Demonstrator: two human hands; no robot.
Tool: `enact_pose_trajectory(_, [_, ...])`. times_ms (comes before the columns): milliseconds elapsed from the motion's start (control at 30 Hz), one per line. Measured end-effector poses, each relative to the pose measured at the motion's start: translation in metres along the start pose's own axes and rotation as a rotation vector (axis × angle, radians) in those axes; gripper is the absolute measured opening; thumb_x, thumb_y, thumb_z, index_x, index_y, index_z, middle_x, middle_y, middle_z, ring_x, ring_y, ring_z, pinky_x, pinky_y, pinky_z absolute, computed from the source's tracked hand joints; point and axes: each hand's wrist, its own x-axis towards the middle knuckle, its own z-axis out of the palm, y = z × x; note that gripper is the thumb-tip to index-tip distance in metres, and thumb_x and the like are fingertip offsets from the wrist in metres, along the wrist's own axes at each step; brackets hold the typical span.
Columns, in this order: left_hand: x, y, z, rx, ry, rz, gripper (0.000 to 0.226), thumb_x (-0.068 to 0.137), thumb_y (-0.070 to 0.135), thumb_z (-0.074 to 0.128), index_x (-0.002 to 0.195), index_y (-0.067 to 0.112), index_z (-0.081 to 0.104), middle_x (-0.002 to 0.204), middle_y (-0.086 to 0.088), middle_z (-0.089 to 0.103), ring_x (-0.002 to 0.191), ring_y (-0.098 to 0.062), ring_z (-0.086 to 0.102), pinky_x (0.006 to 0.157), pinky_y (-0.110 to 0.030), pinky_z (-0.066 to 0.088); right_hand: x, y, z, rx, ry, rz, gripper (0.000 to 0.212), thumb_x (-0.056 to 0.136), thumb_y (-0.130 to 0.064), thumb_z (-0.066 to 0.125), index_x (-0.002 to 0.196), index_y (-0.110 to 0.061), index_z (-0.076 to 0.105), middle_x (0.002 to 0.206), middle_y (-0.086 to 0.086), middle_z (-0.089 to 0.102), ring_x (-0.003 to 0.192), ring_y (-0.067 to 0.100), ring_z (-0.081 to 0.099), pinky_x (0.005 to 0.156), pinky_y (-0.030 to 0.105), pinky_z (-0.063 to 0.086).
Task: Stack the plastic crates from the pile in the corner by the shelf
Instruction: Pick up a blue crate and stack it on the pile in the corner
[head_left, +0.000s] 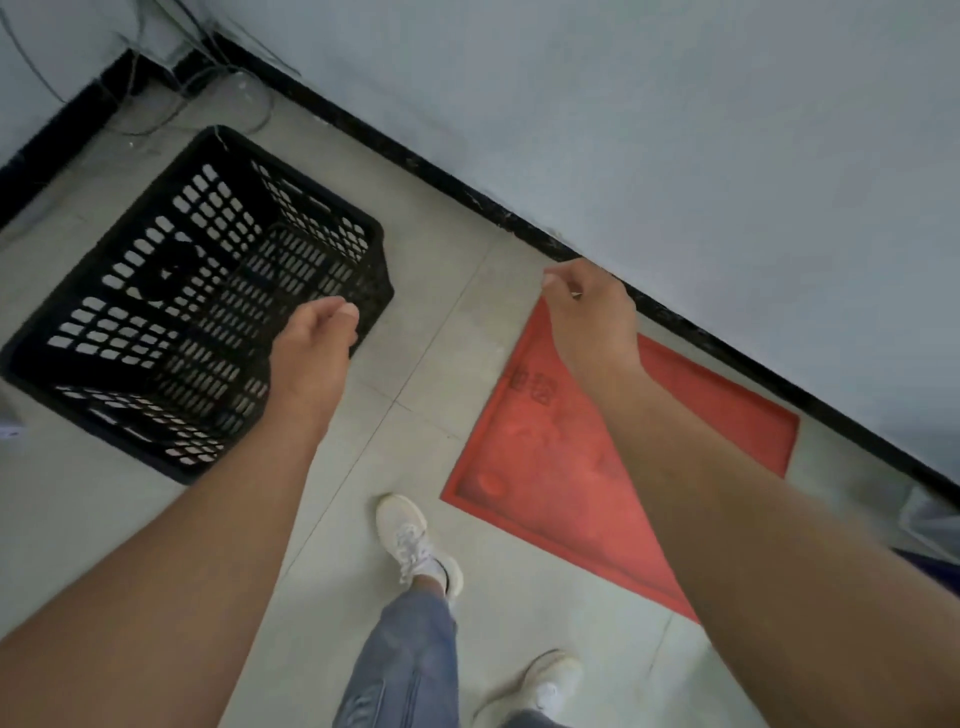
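While both bare arms reach forward over the tiled floor (457, 374), nothing held in either hand. Left hand (311, 353) hanging over the near right corner of the black crate (192, 306), fingers curled loosely, no grip on the rim — whether skin touches plastic, cannot tell. Right hand (592, 317) raised above the far corner of the red mat (550, 467), fingers bent into a loose fist, closed on nothing. Crate upright on the floor, open top facing up, lattice walls and slotted bottom showing the tile through them, set near the room's corner where thin cables (171, 88) trail along the black skirting (467, 192). Red mat flat on the floor — just beside the skirting and the pale wall (675, 114). Below, two white shoes (415, 540) and blue jeans (405, 660), one foot stepped ahead between crate and mat.
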Motion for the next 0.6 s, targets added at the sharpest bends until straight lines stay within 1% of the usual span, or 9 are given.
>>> enact_pose_trajectory(67, [-0.028,0.01,0.029,0.021,-0.034,0.044,0.022,0.092,0.033,0.052,0.113,0.028,0.058,0.113,-0.002,0.066,0.106,-0.016,0.063,0.094,-0.035,0.051,-0.017,0.026,-0.032,0.032,0.043,0.016,0.024,0.094,-0.026,0.046,0.106,-0.02,0.067,0.103,-0.009,0.065,0.092,0.007,0.055,0.079,0.025,0.041])
enact_pose_trajectory(133, [-0.061,0.015,0.061,0.031,-0.074,0.083,0.019,0.094,0.03,0.053,0.112,0.025,0.058,0.11,-0.003,0.067,0.101,-0.016,0.063,0.091,-0.034,0.051,-0.037,0.057,-0.065,0.05,0.086,0.051,0.024,0.093,-0.026,0.046,0.103,-0.02,0.067,0.1,-0.008,0.065,0.093,0.011,0.058,0.079,0.026,0.043])
enact_pose_trajectory(200, [-0.096,0.015,0.095,0.025,-0.125,0.109,0.018,0.095,0.025,0.053,0.112,0.021,0.057,0.103,-0.004,0.066,0.094,-0.015,0.062,0.082,-0.03,0.05,-0.061,0.091,-0.096,0.064,0.122,0.093,0.024,0.093,-0.026,0.046,0.103,-0.021,0.067,0.104,-0.005,0.067,0.096,0.014,0.059,0.078,0.027,0.041])
enact_pose_trajectory(267, [-0.131,0.009,0.128,0.043,-0.186,0.128,0.018,0.095,0.024,0.053,0.113,0.02,0.056,0.095,0.001,0.065,0.09,-0.015,0.062,0.078,-0.027,0.048,-0.087,0.128,-0.127,0.073,0.149,0.131,0.025,0.092,-0.027,0.045,0.103,-0.023,0.068,0.107,-0.002,0.067,0.098,0.015,0.059,0.077,0.027,0.039])
enact_pose_trajectory(367, [-0.182,-0.002,0.177,0.083,-0.283,0.146,0.02,0.095,0.026,0.053,0.113,0.019,0.057,0.097,0.001,0.067,0.087,-0.012,0.063,0.08,-0.03,0.048,-0.126,0.184,-0.176,0.073,0.198,0.194,0.027,0.092,-0.027,0.044,0.105,-0.024,0.067,0.108,0.0,0.065,0.097,0.016,0.058,0.076,0.028,0.038])
enact_pose_trajectory(500, [-0.248,-0.012,0.234,0.136,-0.393,0.158,0.02,0.096,0.027,0.052,0.115,0.02,0.057,0.094,0.005,0.067,0.085,-0.008,0.064,0.077,-0.025,0.049,-0.174,0.25,-0.238,0.115,0.283,0.29,0.028,0.093,-0.028,0.044,0.108,-0.024,0.067,0.109,0.0,0.063,0.098,0.016,0.057,0.082,0.03,0.043])
enact_pose_trajectory(600, [-0.291,-0.018,0.27,0.177,-0.478,0.17,0.018,0.097,0.025,0.052,0.113,0.022,0.057,0.096,0.004,0.066,0.084,-0.008,0.063,0.078,-0.025,0.048,-0.202,0.29,-0.27,0.153,0.342,0.364,0.026,0.093,-0.029,0.043,0.105,-0.026,0.066,0.108,-0.003,0.063,0.097,0.015,0.058,0.08,0.03,0.044])
